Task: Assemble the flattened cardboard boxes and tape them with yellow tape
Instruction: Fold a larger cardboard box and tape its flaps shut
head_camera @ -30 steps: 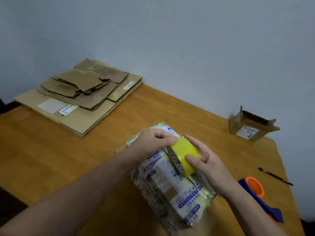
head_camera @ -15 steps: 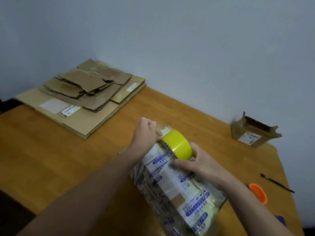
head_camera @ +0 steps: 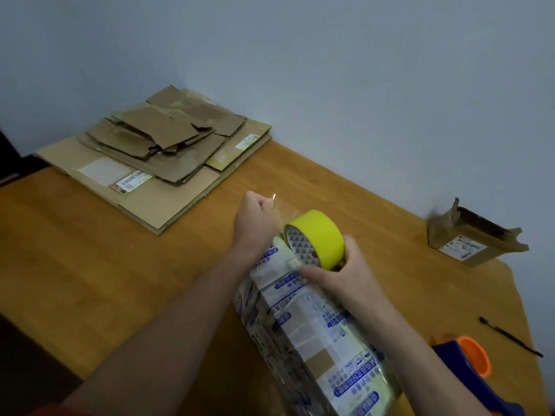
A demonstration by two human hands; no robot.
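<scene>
While the counter (head_camera: 90, 280) carries the flattened cardboard stack (head_camera: 156, 163) at upper left, a printed, film-wrapped box (head_camera: 315, 331) lies at lower centre under both hands. The right hand (head_camera: 345, 277) curls around the yellow tape roll (head_camera: 318, 235) at the box's far end. The left hand (head_camera: 255, 220), clenched, pinches a clear-looking strip (head_camera: 282, 211) stretched from the roll.

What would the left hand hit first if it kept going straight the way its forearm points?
Probably nothing soon. The left hand, pinching a tape strip, aims over bare table toward the wall; the cardboard stack lies to its left. Depth is unclear.
</scene>
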